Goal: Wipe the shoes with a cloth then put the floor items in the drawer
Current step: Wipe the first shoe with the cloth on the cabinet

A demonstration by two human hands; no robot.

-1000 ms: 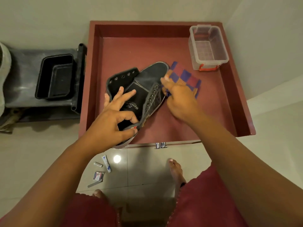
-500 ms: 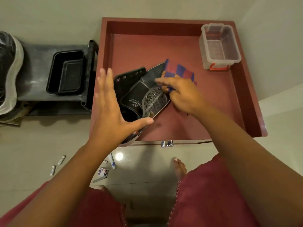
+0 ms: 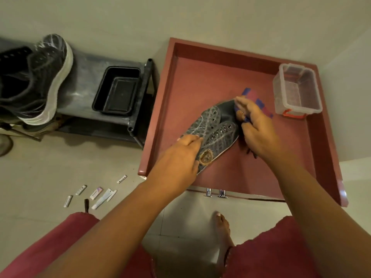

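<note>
A grey high-top shoe (image 3: pixel 215 130) with metal eyelets and a round gold badge lies on its side in the open red drawer (image 3: pixel 261 163). My left hand (image 3: pixel 181 157) holds its heel end, fingers curled over the edge. My right hand (image 3: pixel 255 129) grips a blue, red and orange checked cloth (image 3: pixel 253 97) and presses it against the shoe's toe end. A second dark shoe (image 3: pixel 38 77) with a white sole rests on the grey rack at the far left. Several small floor items (image 3: pixel 96 194) lie scattered on the tiles below the rack.
A clear plastic box (image 3: pixel 296 91) with a red clasp stands in the drawer's far right corner. A black tray (image 3: pixel 118 91) sits on the grey rack (image 3: pixel 84 71) left of the drawer. My bare foot (image 3: pixel 221 223) stands under the drawer's front handles (image 3: pixel 215 192).
The shoe has been turned over, so its patterned grey side with the badge faces up. My left hand came down from open above it to holding its heel. The view shifted left.
</note>
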